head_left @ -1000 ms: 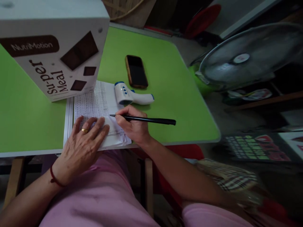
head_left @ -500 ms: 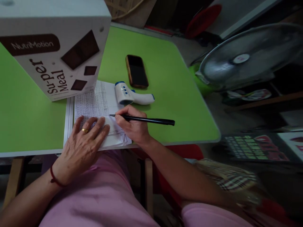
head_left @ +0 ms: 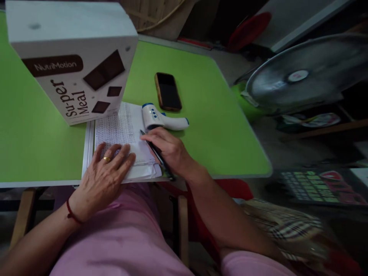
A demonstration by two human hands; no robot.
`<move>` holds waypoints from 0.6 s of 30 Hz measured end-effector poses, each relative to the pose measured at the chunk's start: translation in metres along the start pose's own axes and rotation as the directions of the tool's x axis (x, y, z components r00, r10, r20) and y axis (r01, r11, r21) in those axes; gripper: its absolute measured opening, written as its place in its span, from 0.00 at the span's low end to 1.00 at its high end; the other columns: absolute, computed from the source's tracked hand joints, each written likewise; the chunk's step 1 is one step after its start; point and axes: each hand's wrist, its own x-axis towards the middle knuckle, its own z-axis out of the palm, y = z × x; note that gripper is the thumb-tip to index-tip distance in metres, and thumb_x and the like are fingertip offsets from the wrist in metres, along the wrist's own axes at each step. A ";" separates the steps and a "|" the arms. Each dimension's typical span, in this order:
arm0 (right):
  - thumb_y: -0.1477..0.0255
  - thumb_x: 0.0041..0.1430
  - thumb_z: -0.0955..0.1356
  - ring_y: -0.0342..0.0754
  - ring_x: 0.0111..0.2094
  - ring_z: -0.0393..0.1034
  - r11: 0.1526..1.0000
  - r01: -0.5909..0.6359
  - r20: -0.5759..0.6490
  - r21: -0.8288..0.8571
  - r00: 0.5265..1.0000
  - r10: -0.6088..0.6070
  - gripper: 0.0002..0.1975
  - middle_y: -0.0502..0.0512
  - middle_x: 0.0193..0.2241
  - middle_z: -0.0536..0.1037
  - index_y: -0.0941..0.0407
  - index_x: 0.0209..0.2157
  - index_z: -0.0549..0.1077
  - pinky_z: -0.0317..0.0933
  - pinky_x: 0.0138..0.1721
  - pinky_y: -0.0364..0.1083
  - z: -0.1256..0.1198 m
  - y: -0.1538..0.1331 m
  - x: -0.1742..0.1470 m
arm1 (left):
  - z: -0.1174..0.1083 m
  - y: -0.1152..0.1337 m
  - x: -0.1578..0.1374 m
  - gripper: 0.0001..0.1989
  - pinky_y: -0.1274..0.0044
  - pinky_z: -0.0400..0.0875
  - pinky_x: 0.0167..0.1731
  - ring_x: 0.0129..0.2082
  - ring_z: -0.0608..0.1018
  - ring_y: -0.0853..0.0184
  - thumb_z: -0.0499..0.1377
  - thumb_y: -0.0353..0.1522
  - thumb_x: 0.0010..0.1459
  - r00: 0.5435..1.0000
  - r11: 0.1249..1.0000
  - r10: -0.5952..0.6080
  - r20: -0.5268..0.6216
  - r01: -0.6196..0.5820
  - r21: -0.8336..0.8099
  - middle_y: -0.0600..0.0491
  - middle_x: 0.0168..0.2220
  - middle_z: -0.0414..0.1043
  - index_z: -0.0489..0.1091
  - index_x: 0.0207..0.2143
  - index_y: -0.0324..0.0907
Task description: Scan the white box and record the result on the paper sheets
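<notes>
My left hand (head_left: 107, 174), with a gold ring on one finger, lies flat with fingers apart on the lower part of a handwritten sheet of paper (head_left: 113, 128). In my right hand (head_left: 174, 151) is a black pen (head_left: 161, 163), its tip pointing up and left over the sheet's right side and its rear end toward the table's front edge. Just beyond that hand, a white and blue infrared thermometer (head_left: 163, 118) lies on its side, partly over the paper. A NutriMotion box (head_left: 77, 73) stands upright at the sheet's far left corner.
A phone (head_left: 168, 91) lies behind the thermometer on the green table (head_left: 218, 126). To the right of the table stands a large fan (head_left: 287, 76). A red stool or chair (head_left: 235, 188) and checked cloth (head_left: 293, 226) are beside my right arm.
The pen has swung from lying nearly sideways to slanting down toward me, and its tip has moved up and right. The view has shifted slightly; my left hand stays on the paper.
</notes>
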 end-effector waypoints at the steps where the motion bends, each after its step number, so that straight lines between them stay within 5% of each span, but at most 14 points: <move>1: 0.80 0.64 0.60 0.50 0.41 0.74 0.999 0.022 0.040 -0.046 0.999 -0.020 0.16 0.60 0.37 0.78 0.58 0.45 0.76 0.71 0.42 0.50 -0.001 0.004 0.000 | 0.000 0.000 0.000 0.23 0.53 0.59 0.62 0.60 0.67 0.51 0.56 0.25 0.60 1.000 1.000 -0.003 -0.003 0.003 0.000 0.43 0.62 0.64 0.64 0.58 0.38; 7: 0.80 0.64 0.59 0.51 0.41 0.75 0.989 0.039 0.046 -0.142 0.998 -0.033 0.18 0.62 0.39 0.79 0.59 0.49 0.75 0.71 0.42 0.50 -0.011 0.004 -0.003 | -0.001 0.000 0.000 0.23 0.52 0.60 0.61 0.59 0.67 0.51 0.56 0.25 0.60 1.000 1.000 -0.012 -0.001 0.012 0.000 0.43 0.62 0.65 0.65 0.58 0.38; 12: 0.69 0.58 0.70 0.42 0.21 0.67 0.978 -0.145 0.044 -0.148 0.987 0.153 0.06 0.48 0.20 0.74 0.57 0.35 0.75 0.60 0.25 0.42 -0.019 -0.025 -0.016 | 0.000 -0.001 -0.001 0.23 0.52 0.60 0.61 0.59 0.68 0.51 0.58 0.27 0.60 1.000 1.000 -0.015 -0.005 0.015 -0.006 0.43 0.62 0.65 0.65 0.58 0.38; 18: 0.75 0.58 0.67 0.44 0.23 0.71 0.960 -0.186 -0.012 -0.209 0.982 0.188 0.06 0.52 0.22 0.77 0.57 0.32 0.77 0.60 0.28 0.43 -0.010 -0.029 -0.010 | 0.000 0.001 -0.004 0.25 0.50 0.60 0.61 0.59 0.67 0.48 0.63 0.30 0.59 1.000 0.998 0.004 -0.016 -0.005 -0.060 0.40 0.62 0.64 0.64 0.58 0.38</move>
